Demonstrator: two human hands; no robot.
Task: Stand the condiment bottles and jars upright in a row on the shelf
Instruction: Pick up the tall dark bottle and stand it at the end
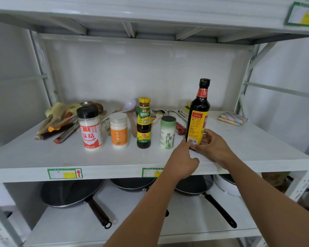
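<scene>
Near the front of the white shelf (43, 157), several containers stand upright in a row: a black-capped jar with a red label (90, 128), a white jar with an orange label (118, 130), a dark sauce bottle with a yellow cap (144, 123) and a green-capped salt shaker (168, 132). At the right end is a tall dark soy sauce bottle (198, 111), upright and leaning slightly. My right hand (212, 147) wraps around its base. My left hand (183, 159) touches the bottle's lower left side with thumb and fingertip.
Behind the row lie knives and utensils (61, 125), a white ladle (129, 105), cutlery (177, 113) and a striped sponge (232, 118) at the back right. Black pans (73, 195) and a white pot (227, 186) sit on the shelf below. Another shelf hangs overhead.
</scene>
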